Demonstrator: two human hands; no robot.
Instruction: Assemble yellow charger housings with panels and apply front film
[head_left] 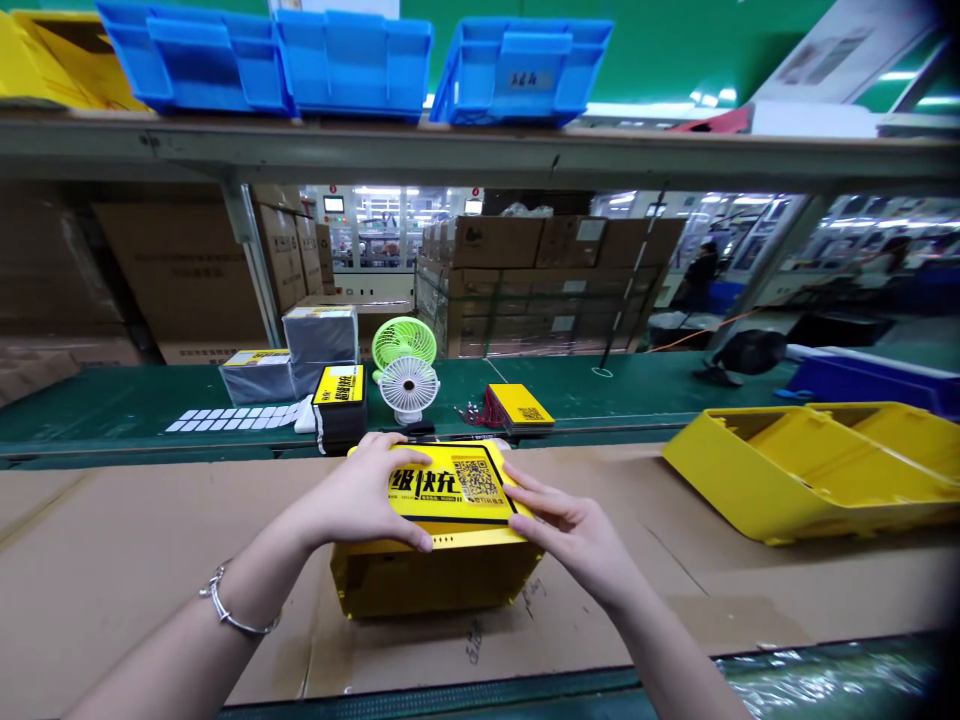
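Yellow printed card [450, 485] at mid-bench, above a yellow bin [435, 585] on the cardboard [570, 660]; clock centred on the card, 12 away from wearer. Long axis roughly 9 to 3; print tops toward 12, QR code at the 3 o'clock end. Left hand [360, 495] spread wide over the 9 o'clock part, thumb at the near edge. Right hand [574, 535] half curled, fingertips touching the 3 o'clock edge; cannot tell if pinching. White fan [409, 388] between 11 and 12.
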